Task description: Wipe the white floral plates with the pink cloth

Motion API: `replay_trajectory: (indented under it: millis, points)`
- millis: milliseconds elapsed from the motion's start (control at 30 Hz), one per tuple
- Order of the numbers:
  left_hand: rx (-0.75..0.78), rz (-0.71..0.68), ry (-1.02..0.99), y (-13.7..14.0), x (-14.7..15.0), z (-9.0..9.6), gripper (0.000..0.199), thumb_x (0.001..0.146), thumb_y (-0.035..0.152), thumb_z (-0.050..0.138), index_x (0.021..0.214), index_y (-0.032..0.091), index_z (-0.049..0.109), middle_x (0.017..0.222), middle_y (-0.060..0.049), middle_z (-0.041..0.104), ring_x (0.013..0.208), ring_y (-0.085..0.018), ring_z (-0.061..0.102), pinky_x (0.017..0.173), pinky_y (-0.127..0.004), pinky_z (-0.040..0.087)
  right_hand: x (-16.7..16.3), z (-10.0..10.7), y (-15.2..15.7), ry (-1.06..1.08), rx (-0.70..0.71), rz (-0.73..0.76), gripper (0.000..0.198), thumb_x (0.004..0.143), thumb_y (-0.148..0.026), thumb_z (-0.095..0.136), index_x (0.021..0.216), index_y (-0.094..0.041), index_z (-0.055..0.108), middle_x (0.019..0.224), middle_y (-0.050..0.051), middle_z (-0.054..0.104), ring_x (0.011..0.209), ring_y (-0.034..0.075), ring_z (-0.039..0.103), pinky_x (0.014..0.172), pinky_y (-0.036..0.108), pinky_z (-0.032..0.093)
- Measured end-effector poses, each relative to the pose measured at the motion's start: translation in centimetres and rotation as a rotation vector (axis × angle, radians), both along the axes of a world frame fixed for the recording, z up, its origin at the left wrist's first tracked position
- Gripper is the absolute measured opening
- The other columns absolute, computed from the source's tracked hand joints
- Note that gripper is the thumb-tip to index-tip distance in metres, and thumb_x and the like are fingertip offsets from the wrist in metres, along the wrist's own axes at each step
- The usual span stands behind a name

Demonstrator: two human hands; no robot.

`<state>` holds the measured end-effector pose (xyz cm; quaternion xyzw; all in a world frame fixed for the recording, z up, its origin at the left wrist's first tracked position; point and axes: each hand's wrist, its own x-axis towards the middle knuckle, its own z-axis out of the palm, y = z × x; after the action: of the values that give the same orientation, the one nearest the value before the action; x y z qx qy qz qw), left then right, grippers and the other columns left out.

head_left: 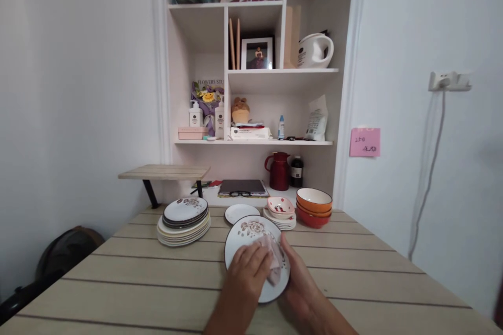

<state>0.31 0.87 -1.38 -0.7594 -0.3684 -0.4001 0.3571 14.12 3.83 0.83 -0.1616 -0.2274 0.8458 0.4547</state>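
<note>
A white plate (236, 251) with a dark rim and a brown flower print is tilted toward me above the table. My right hand (301, 277) grips its right edge, thumb on the front and the other fingers hidden behind. Against the plate's face, my left hand (251, 267) presses a folded pale pink cloth (275, 264), its fingers closed over the cloth's left part. Just behind lies another white plate (241, 213) flat on the table, partly covered by the held one.
Stacked plates (184, 222) stand at the left, below a small raised shelf (165, 171). At the back right are small patterned bowls (280, 207) on saucers and stacked orange and red bowls (313, 207). Behind them, a red jug (279, 170) and a laptop (242, 187) with glasses occupy the ledge.
</note>
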Motion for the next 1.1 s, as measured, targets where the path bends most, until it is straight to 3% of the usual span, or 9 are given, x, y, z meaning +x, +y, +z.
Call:
replay_trajectory:
  millis: [133, 333, 467, 600, 700, 867, 1000, 1100]
  points:
    - [-0.001, 0.112, -0.103, 0.2, -0.4, 0.2, 0.032, 0.089, 0.021, 0.053, 0.119, 0.028, 0.058, 0.118, -0.001, 0.065, 0.113, -0.019, 0.054, 0.104, -0.041, 0.032, -0.9, 0.0, -0.8, 0.001, -0.039, 0.045, 0.056, 0.080, -0.051, 0.060, 0.115, -0.007, 0.063, 0.100, 0.015, 0.073, 0.097, 0.025, 0.066, 0.091, 0.037, 0.047]
    - [-0.064, 0.314, -0.147, 0.6, -1.6, 0.6, 0.036, 0.080, 0.016, 0.064, 0.114, 0.026, 0.060, 0.110, -0.004, 0.066, 0.099, -0.022, 0.057, 0.084, -0.039, 0.043, -0.3, 0.1, 0.0, -0.024, -0.054, -0.053, 0.054, 0.079, -0.051, 0.061, 0.116, -0.012, 0.063, 0.098, 0.012, 0.074, 0.096, 0.027, 0.067, 0.091, 0.041, 0.047]
    - [-0.064, 0.211, -0.081, 0.5, -0.8, 0.1, 0.033, 0.081, 0.015, 0.061, 0.113, 0.024, 0.061, 0.112, -0.005, 0.065, 0.098, -0.020, 0.057, 0.081, -0.035, 0.045, 1.0, 0.4, 1.1, 0.020, -0.036, -0.102, 0.052, 0.081, -0.053, 0.057, 0.112, -0.011, 0.065, 0.097, 0.012, 0.074, 0.093, 0.026, 0.068, 0.089, 0.040, 0.048]
    - [-0.056, -0.002, 0.027, 0.2, 0.8, -0.8, 0.031, 0.087, 0.020, 0.054, 0.117, 0.025, 0.059, 0.116, -0.002, 0.064, 0.106, -0.019, 0.056, 0.090, -0.034, 0.043, 1.5, 0.5, 1.2, 0.046, -0.017, -0.021, 0.057, 0.080, -0.058, 0.055, 0.103, -0.007, 0.067, 0.089, 0.015, 0.074, 0.086, 0.026, 0.068, 0.085, 0.039, 0.049]
    - [-0.039, -0.034, 0.036, 0.2, 1.0, -1.0, 0.033, 0.089, 0.022, 0.052, 0.121, 0.027, 0.056, 0.120, 0.000, 0.063, 0.113, -0.018, 0.053, 0.099, -0.035, 0.038, 0.8, 0.4, 0.4, 0.011, -0.022, 0.025, 0.057, 0.078, -0.058, 0.059, 0.099, -0.006, 0.068, 0.085, 0.015, 0.074, 0.086, 0.025, 0.068, 0.086, 0.037, 0.049]
    - [0.007, 0.172, -0.097, 0.3, -0.1, 0.3, 0.035, 0.088, 0.019, 0.052, 0.122, 0.027, 0.056, 0.121, -0.003, 0.063, 0.114, -0.020, 0.053, 0.103, -0.042, 0.033, -0.9, 0.3, -1.0, -0.030, -0.029, 0.022, 0.058, 0.078, -0.053, 0.062, 0.114, -0.008, 0.064, 0.100, 0.014, 0.073, 0.095, 0.025, 0.067, 0.091, 0.036, 0.047]
    - [-0.021, 0.346, -0.152, 0.5, -1.0, 0.8, 0.035, 0.085, 0.017, 0.056, 0.120, 0.025, 0.057, 0.115, -0.006, 0.064, 0.105, -0.023, 0.056, 0.092, -0.045, 0.040, -0.9, 0.3, -0.6, -0.030, -0.033, -0.001, 0.056, 0.080, -0.051, 0.060, 0.117, -0.009, 0.063, 0.099, 0.014, 0.073, 0.096, 0.027, 0.067, 0.092, 0.040, 0.046]
    - [-0.059, 0.348, -0.120, 0.7, -0.9, 0.2, 0.035, 0.082, 0.016, 0.060, 0.117, 0.023, 0.059, 0.114, -0.006, 0.064, 0.099, -0.024, 0.057, 0.082, -0.041, 0.045, 0.2, 0.5, 0.5, -0.001, -0.053, -0.075, 0.052, 0.081, -0.051, 0.058, 0.114, -0.011, 0.064, 0.096, 0.013, 0.074, 0.096, 0.027, 0.067, 0.092, 0.042, 0.046]
